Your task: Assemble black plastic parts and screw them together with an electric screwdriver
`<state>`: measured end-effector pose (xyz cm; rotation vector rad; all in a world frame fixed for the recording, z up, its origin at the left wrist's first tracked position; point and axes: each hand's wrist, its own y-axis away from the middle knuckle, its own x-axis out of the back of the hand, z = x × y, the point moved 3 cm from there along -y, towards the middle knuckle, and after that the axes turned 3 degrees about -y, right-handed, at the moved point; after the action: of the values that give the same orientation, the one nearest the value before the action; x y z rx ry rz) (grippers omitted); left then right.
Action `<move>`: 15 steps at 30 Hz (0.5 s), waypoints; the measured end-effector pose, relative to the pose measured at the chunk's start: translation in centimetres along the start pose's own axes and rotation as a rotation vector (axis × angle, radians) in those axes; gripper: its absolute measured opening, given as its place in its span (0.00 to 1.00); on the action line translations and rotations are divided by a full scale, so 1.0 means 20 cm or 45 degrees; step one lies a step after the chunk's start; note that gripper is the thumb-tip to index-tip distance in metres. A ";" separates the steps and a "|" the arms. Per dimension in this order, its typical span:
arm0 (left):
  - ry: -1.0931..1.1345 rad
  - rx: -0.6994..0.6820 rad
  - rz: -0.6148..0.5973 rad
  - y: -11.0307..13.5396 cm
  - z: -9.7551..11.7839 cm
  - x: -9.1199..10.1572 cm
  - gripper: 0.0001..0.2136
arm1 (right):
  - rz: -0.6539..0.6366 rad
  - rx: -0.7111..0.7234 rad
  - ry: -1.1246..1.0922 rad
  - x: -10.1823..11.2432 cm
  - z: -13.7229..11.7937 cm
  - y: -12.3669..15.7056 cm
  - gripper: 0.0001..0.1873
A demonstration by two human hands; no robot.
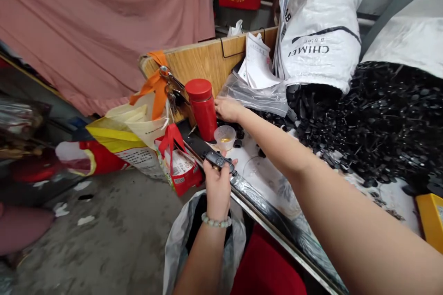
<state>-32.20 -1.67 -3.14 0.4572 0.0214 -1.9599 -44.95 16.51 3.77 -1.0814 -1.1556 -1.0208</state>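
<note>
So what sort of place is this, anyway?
Probably a small workshop handling plastic parts: a heap of small black pieces lies on the worktable, a white CHIMEI sack opens beside it, and the left hand holds a dark casing-like piece.

A: Right hand (229,109)?
B: Tips behind the red bottle (204,117); grip can't be told.
A: Dark part (218,160)?
B: Underside covered by left hand (218,189).
A: Yellow box (431,221)?
B: Cut by right edge.
A: Cup (231,132)?
B: Amber bits (225,139), too small to identify.
</note>
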 end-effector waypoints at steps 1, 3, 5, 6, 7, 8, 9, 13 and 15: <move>-0.008 0.008 0.003 0.00 0.00 0.00 0.21 | -0.013 -0.022 0.000 -0.01 0.01 -0.01 0.17; -0.017 0.020 -0.004 -0.02 0.01 0.00 0.20 | -0.025 -0.072 -0.005 -0.01 0.05 0.03 0.20; -0.015 0.037 -0.016 -0.02 0.02 0.00 0.19 | -0.088 -0.095 -0.012 -0.01 0.09 0.12 0.22; -0.010 0.044 -0.022 -0.03 0.02 0.00 0.19 | -0.135 -0.098 -0.021 -0.01 0.10 0.19 0.23; -0.005 0.048 -0.022 -0.03 0.03 0.00 0.19 | -0.184 -0.100 -0.033 -0.01 0.12 0.26 0.23; -0.002 0.046 -0.016 -0.02 0.03 0.00 0.20 | -0.223 -0.107 -0.042 -0.01 0.13 0.34 0.24; -0.002 0.045 -0.009 -0.01 0.04 0.00 0.20 | -0.243 -0.116 -0.045 0.00 0.14 0.42 0.24; -0.014 0.078 -0.014 0.08 0.03 -0.01 0.19 | -0.097 -0.148 -0.079 0.08 0.12 0.76 0.25; -0.021 0.122 -0.083 0.14 0.01 -0.04 0.18 | 0.105 -0.193 -0.128 0.15 0.06 0.93 0.24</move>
<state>-29.43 -2.19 -2.21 0.5088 -0.0696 -2.0348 -26.59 20.92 4.75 -1.3028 -1.1177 -1.0111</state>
